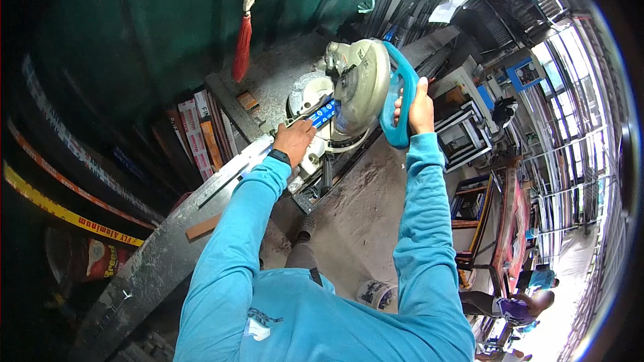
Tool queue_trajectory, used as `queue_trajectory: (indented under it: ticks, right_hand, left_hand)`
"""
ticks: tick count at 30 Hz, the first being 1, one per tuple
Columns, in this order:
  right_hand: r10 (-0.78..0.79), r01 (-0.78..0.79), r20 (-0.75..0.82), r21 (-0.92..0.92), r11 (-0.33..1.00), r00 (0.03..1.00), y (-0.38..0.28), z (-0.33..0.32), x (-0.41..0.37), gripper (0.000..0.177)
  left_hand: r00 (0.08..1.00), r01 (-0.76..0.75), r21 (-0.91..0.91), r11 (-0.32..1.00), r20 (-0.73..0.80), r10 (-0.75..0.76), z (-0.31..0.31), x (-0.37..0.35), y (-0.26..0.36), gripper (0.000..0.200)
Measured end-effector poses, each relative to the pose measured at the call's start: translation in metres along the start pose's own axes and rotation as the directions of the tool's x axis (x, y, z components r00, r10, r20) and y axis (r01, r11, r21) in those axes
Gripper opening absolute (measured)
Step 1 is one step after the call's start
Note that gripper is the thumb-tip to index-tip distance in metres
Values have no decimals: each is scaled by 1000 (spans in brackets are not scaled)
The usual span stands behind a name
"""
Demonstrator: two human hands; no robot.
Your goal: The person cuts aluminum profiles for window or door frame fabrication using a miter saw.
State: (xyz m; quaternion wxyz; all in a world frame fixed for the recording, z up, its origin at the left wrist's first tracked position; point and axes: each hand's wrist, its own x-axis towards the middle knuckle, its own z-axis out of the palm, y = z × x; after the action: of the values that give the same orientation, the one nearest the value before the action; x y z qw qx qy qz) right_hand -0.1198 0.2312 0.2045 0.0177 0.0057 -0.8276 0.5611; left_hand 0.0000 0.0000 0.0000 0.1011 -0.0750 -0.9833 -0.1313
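Blue-filmed bar, handling: The bar [323, 114] seemed to call for firm, level pressure so it could not lift or twist, with the fingers well out of the blade's line and the grip on the saw even rather than jerky.
Blue-filmed bar, look: Narrow and straight, it wore bright blue film with small pale printed marks; its far end was hidden at the saw.
Blue-filmed bar, place: It lay across the base of the saw [362, 77], just beside the pale guard, which hid the blade, so contact could not be told.
Left hand: The left hand [294, 141] lay over the near end of the bar, fingers close together; whether they curled beneath could not be told.
Right hand: The right hand [421, 110] was wrapped around the teal handle [408, 79], fingertips showing through the loop.
Counter: The long grey counter [154, 261] ran from the saw toward the lower left, scuffed and dusty, with a brown strip [202, 227] at its edge.
Wall side: Labelled lengths [194, 137] stood beyond the counter, and a red tassel [242, 50] hung above.
Floor side: A bucket [377, 293] stood near the wearer; another person [520, 308] was well apart at the lower right.
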Motion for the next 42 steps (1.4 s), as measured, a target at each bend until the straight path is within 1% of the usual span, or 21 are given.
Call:
queue_trajectory:
  ticks: [2, 3, 5, 14, 17, 29, 32, 35, 38, 42]
  right_hand:
    - [5, -5, -15, -12, 1000, 1000, -1, 3, -4, 81]
    - [18, -18, -9, -16, 1000, 1000, 2, 2, -9, 81]
    - [-1, 0, -18, -19, 1000, 1000, 0, 0, -7, 80]
    - [-25, 24, -35, -43, 999, 999, 1, 2, -15, 80]
    - [-13, 13, -28, -18, 1000, 1000, 4, 1, -13, 80]
    - [-37, 36, -39, -22, 999, 999, 12, 4, -16, 79]
    - [-15, 15, -12, 1, 1000, 1000, 10, 1, -11, 79]
    - [2, -2, 18, 6, 1000, 1000, -7, -1, -4, 80]
    - [14, -14, 3, -11, 1000, 1000, -10, 0, -2, 79]
    - [11, -11, -13, -17, 1000, 1000, -5, 2, -6, 80]
  left_hand:
    - [1000, -4, 2, 1000, -18, 4, 0, -2, -1, 45]
    - [1000, 4, -16, 1000, 1, -4, -1, -9, 4, 45]
    - [1000, 3, -40, 999, -7, -4, -5, -4, 6, 45]
    - [1000, -1, 1, 1000, -4, 1, 0, -4, 5, 46]
    - [1000, 9, -22, 1000, 21, -9, -7, -4, 7, 46]
    - [1000, 12, -27, 1000, 17, -11, -4, -2, 6, 48]
    - [1000, 6, -33, 999, 26, -6, -6, -2, 5, 48]
    - [1000, 7, -36, 999, 31, -6, -6, -2, 4, 47]
    - [1000, 5, -3, 1000, 17, -5, -3, -2, 4, 46]
    - [1000, 4, -16, 1000, 22, -4, -3, -3, 4, 46]
